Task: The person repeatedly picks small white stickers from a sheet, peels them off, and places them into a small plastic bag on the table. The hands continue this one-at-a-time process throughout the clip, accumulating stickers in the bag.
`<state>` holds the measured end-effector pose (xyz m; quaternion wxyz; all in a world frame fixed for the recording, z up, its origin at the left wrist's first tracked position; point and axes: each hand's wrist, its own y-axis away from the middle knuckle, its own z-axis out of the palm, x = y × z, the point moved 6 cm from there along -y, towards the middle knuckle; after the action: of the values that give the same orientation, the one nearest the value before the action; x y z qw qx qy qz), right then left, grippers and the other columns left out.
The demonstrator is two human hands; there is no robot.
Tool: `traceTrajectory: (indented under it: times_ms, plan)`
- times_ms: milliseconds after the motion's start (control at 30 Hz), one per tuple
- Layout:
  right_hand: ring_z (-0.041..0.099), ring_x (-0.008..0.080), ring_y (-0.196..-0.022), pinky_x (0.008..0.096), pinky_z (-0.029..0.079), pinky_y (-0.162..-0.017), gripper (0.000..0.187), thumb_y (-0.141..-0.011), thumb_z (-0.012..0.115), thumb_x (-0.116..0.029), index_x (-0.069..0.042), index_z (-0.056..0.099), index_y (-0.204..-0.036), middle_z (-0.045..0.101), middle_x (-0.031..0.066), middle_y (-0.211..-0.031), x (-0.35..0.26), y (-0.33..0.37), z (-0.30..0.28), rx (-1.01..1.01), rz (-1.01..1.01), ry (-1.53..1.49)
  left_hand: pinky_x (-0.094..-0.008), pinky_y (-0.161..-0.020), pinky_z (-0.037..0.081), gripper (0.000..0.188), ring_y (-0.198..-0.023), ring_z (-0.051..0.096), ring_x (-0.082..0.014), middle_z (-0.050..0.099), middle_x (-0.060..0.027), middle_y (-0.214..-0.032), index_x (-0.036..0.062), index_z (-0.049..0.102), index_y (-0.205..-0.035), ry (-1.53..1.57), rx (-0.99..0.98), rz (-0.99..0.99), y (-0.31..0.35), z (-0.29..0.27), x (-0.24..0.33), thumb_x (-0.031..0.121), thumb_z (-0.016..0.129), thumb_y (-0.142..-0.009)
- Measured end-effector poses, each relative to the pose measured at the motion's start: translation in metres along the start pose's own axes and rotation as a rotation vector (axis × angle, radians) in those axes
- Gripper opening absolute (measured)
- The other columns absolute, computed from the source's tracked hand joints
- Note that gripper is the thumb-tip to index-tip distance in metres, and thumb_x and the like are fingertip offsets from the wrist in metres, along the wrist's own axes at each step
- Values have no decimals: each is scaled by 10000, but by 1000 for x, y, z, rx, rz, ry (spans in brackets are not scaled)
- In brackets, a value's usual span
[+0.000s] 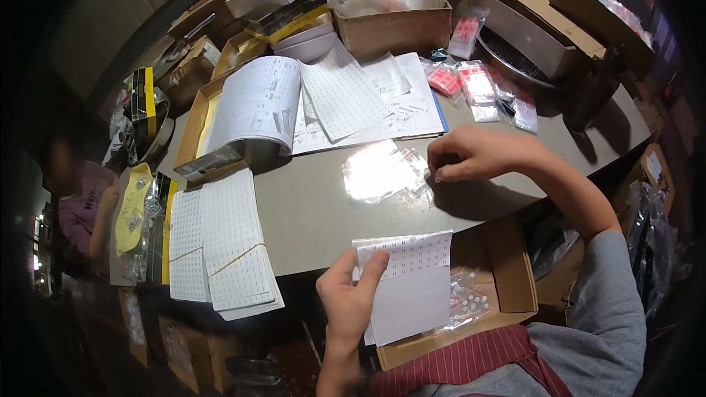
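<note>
My left hand (349,298) grips a folded sheet of white labels (410,301), thumb on top. Rows of small printed marks run along its upper part, and a blank white panel hangs below. Over the table, my right hand (482,153) has its fingers curled into a pinch. Something small and pale shows at its fingertips, too small to make out. Just left of those fingers, a pile of shiny clear plastic bags (376,173) lies on the tabletop. Beneath the label sheet, an open cardboard box (515,272) holds small white and clear pieces (471,300).
Banded stacks of label sheets (234,250) lie at the table's left edge. Behind stand an open ring binder (257,99), loose sheets (346,95), red-and-white packets (476,84) and a brown carton (393,33). A dark round tray (507,48) sits back right. Another person (84,206) sits left.
</note>
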<state>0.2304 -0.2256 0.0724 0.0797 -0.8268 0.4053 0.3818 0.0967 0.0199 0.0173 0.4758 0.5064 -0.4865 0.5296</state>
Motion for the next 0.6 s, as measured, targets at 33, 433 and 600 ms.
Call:
traceTrajectory:
  times_ms: [33,433,600]
  plan:
    - [636,212,-773,364,518,-747,227,-930,675,-181,11,659,-1050,689,116,-859,-7,-1,4,-3,-43,70,-227,-653,470,226,-738,544,-39,704,-29,-768,-61,704,-913,-10,11,2,0,0,1,152,772,-949]
    - [649,366,-812,473,499,-722,239,-854,730,-159,5,582,-946,653,185,-864,-27,5,-11,145,3,240,-233,-654,473,201,-736,539,-41,701,-42,-758,-64,695,-903,-57,13,29,-2,0,1,119,767,-945]
    - [616,279,-786,401,495,-714,147,-891,665,-56,35,573,-959,629,161,-867,-25,-22,-2,99,-114,118,-240,-653,480,202,-728,552,-48,707,-50,-759,-58,703,-912,-82,11,33,-3,0,1,129,772,-942]
